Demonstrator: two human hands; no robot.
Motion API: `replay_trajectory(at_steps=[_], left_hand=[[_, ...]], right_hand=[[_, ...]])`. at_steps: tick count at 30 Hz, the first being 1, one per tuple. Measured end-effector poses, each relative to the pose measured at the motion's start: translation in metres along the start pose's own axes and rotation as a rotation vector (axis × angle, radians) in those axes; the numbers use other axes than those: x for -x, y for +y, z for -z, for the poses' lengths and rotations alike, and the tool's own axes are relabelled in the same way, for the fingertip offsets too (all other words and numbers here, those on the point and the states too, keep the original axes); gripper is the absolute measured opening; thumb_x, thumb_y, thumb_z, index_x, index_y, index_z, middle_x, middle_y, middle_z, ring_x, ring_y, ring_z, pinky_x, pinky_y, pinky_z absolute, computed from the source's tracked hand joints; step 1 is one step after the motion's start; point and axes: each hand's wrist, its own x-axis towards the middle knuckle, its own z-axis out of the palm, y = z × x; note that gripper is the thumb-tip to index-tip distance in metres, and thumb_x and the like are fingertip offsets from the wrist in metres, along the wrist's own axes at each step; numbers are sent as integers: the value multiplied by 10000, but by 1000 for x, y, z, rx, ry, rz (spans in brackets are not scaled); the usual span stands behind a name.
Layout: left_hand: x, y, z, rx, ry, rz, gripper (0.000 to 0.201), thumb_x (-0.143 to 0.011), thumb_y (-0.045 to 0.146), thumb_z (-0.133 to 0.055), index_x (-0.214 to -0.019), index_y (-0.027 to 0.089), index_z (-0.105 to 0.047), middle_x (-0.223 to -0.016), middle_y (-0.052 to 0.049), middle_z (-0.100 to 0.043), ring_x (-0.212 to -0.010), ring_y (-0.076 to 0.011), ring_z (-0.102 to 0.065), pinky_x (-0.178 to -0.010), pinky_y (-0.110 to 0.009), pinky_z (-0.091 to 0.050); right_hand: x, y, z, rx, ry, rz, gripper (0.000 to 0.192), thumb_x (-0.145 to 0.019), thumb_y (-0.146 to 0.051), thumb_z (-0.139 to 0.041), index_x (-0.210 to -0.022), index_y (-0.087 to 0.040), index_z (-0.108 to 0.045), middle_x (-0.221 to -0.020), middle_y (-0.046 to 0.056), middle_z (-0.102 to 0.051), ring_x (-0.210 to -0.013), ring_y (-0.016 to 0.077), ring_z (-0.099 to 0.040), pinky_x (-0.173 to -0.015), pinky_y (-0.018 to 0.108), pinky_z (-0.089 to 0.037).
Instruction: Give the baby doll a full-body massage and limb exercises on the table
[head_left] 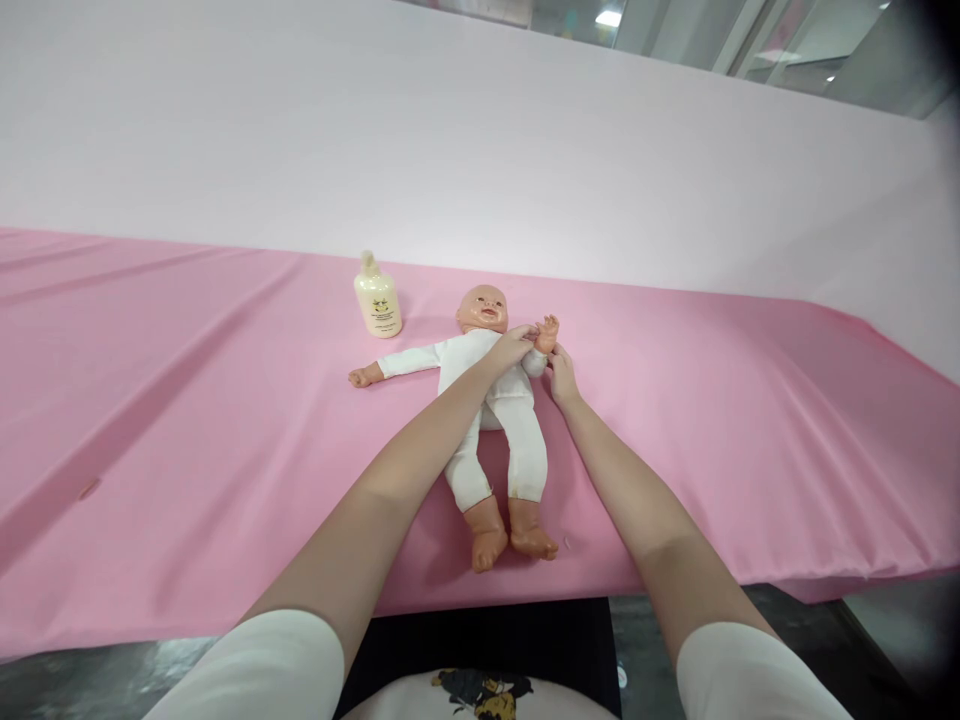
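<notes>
A baby doll (467,352) with a white cloth body lies on its back, head away from me and feet towards me. Its arm on my right is bent upward, the plastic hand (550,330) raised. My left hand (516,346) reaches across the doll's chest, its fingers closed around the near side of that arm. From the other side my right hand (562,376) grips the same arm near the wrist. The fingertips of both hands are partly hidden behind the arm. The doll's other arm (409,360) lies stretched out to the left.
A cream pump bottle (379,302) stands left of the doll's head. Pink cloth (247,420) with folds covers the table, and a white wall (480,150) rises behind it. A small piece (89,489) lies at the far left. The table's front edge is close to my body.
</notes>
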Motion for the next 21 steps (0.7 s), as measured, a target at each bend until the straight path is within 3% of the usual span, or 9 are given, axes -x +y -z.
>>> replay_trajectory(at_steps=[10, 21], left_hand=[[0, -1, 2, 18, 19, 2, 319, -644, 8, -451, -883, 137, -618, -849, -19, -665, -817, -136, -611, -868, -284, -470], [2, -2, 8, -39, -5, -61, 338, -634, 56, -476, -909, 135, -657, -873, -30, -672, -872, -158, -612, -892, -303, -459]], right_hand=[[1, -1, -1, -17, -14, 22, 364, -808, -363, -482, -1086, -177, -626, -1244, 109, -678, -1150, 266, -614, -1025, 455, -490], [2, -6, -2, 36, -5, -1, 423, -827, -399, -472, -1165, -183, -607, -1234, 102, -687, -1149, 264, -614, -990, 432, -512]])
